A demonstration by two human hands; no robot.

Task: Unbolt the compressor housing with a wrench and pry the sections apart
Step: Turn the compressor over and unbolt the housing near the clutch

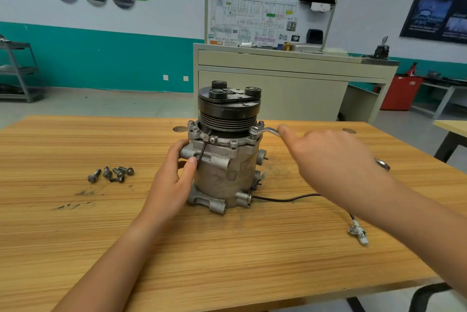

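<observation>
— Where's our compressor (225, 160)?
— Upright on the counter (227, 248), loose bolts (111, 174) to its left. Our left grip (174, 175) clasps its side; our right grip (328, 160) holds the wrench (265, 131) on a flange bolt (260, 124).

One wide-angle camera, worn on the person's head, looks forward and down across the pale wooden bench (227, 261), close in on the grey metal compressor (222, 167) at centre; the teal-and-white workshop wall (113, 59) lies well beyond.
</observation>
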